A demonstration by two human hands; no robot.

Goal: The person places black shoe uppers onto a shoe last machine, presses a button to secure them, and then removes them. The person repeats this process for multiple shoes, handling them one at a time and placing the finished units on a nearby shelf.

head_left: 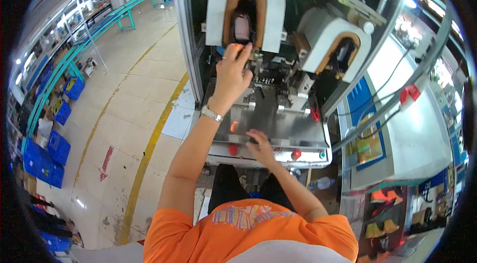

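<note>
A dark shoe upper (242, 29) with a pale underside sits in the brown-lined hollow of the left white U-shaped mould (273, 14). My left hand (233, 72), with a metal-banded watch on its wrist, reaches up to the upper's lower end. Two of its fingers are stretched out against that end, and the thumb stands apart from them. Lower down, my right hand (262, 148) hovers by the front edge of the machine's metal bed (293, 131), between two red buttons. Its fingers are apart and nothing shows in them.
To the right, a second white mould (318, 34) holds another dark piece (343, 55). A red button (233, 150) and another red button (296, 153) sit on the front panel. A metal frame post (186, 29) rises at left. Blue crates (43, 161) stand across the aisle.
</note>
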